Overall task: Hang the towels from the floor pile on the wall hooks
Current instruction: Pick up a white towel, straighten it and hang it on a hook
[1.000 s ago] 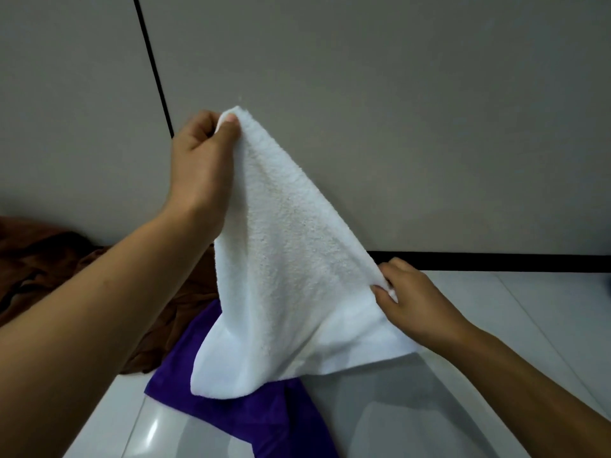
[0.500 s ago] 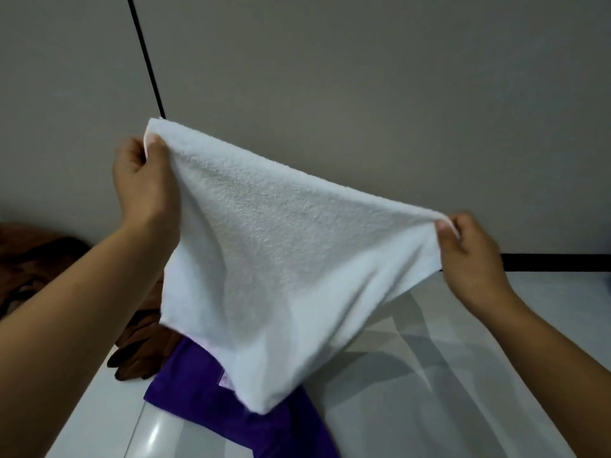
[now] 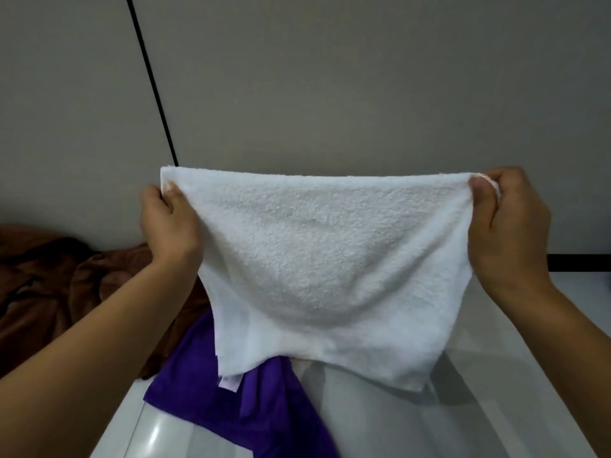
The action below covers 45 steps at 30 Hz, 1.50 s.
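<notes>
Grip: left hand [image 3: 168,223] and right hand [image 3: 509,226] pinch the white towel [image 3: 327,266] by its top corners — spread flat.
Floor: purple towel [image 3: 231,408], brown towel [image 3: 66,285] — below.

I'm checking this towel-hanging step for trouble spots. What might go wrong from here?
1. Each hand, left hand and right hand, pinches only a top corner of the white towel; a slip could drop it.
2. Its lower edge hangs near the purple towel on the floor and may drag it.
3. No hook is in view, so reaching one may be awkward.
</notes>
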{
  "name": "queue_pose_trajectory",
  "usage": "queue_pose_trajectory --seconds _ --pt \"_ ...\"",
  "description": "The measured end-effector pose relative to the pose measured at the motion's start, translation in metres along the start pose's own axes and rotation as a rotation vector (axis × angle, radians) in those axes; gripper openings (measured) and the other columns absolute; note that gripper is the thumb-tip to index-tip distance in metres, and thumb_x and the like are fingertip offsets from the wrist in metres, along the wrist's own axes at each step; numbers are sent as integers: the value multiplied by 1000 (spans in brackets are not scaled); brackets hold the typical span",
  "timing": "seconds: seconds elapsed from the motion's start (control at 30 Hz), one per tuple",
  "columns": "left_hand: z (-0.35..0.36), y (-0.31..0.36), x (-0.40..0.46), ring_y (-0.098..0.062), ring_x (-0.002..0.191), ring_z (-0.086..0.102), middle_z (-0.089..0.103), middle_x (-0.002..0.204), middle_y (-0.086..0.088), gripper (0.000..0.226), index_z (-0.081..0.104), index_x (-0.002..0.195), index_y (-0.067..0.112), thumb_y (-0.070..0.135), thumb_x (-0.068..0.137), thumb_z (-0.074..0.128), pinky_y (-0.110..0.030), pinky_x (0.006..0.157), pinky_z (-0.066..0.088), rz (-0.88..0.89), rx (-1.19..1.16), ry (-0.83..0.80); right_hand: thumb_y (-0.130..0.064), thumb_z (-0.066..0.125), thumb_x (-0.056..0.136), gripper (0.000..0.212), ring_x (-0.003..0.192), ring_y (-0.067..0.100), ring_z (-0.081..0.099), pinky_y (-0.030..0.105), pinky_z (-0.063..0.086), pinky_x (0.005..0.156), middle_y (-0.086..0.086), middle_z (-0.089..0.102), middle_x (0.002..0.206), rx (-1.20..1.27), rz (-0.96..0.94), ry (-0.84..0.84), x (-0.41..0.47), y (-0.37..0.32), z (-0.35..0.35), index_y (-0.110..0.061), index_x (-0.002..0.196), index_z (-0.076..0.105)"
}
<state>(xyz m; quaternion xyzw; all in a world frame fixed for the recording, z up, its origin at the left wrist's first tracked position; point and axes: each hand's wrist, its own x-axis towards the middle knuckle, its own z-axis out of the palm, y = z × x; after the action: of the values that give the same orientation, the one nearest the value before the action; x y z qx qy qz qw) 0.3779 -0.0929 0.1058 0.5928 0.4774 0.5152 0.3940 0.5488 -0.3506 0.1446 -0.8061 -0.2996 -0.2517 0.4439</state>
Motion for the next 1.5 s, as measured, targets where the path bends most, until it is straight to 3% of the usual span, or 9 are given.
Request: queue_pose_trajectory --seconds 0.17,0.33,0.47,0.53,0.67,0.8,0.93,1.17,1.5 --pt "3 -28 -11 -21 79 43 47 81 -8 30 41 80 8 28 100 34 -29 70 30 -88 108 15 -13 42 99 21 76 -5 32 11 23 65 2 45 89 -39 -232 -25 6 -16 -4 2 96 56" --pt "6 -66 -30 -41 106 53 56 112 -26 32 51 110 -8 20 97 44 -41 85 42 -316 261 -158 -22 40 99 29 74 11 40 20 27 65 12 55 86 -105 -459 -18 6 -32 -2 0 93 57" --pt "23 -74 -43 -51 99 54 56 78 -28 22 51 70 -4 9 88 52 -50 80 47 -346 335 -414 -20 41 98 29 65 32 53 32 42 59 18 58 85 -132 -602 -4 5 -45 -1 2 93 59" --pt "32 -53 -54 -44 84 58 52 67 -18 29 42 64 9 15 89 54 -43 72 48 -223 263 -470 -19 42 98 28 63 33 54 34 44 56 17 57 83 -133 -639 -13 4 -49 0 2 92 59" --pt "38 16 -98 -11 73 44 50 78 -7 42 52 85 -9 30 97 46 -14 59 37 69 -170 -637 -20 41 97 29 61 34 54 39 48 54 16 57 82 -138 -660 -52 2 -52 4 2 91 59" --pt "40 43 -132 -8 68 43 46 71 2 54 49 76 -3 49 88 39 -24 63 38 198 -378 -833 -20 41 97 29 63 34 55 40 49 54 16 57 83 -134 -645 -62 2 -52 4 2 91 58" --pt "40 37 -140 -2 56 35 38 55 16 46 39 61 23 62 86 40 -20 57 33 109 -346 -794 -19 42 98 28 64 35 55 38 48 55 18 58 84 -145 -626 -33 4 -51 1 2 92 59" --pt "30 -22 -138 -2 57 41 46 58 16 60 45 66 16 74 79 37 -23 60 37 122 -1 -844 -20 41 100 28 70 19 46 22 26 61 16 59 87 -117 -542 12 11 -52 -6 1 93 59" --pt "35 -12 -97 -4 60 41 45 67 7 31 38 70 19 21 101 37 -24 58 25 147 20 -413 -26 38 100 32 70 19 44 29 34 64 11 56 85 -155 -466 -81 4 -38 -4 -2 93 57"
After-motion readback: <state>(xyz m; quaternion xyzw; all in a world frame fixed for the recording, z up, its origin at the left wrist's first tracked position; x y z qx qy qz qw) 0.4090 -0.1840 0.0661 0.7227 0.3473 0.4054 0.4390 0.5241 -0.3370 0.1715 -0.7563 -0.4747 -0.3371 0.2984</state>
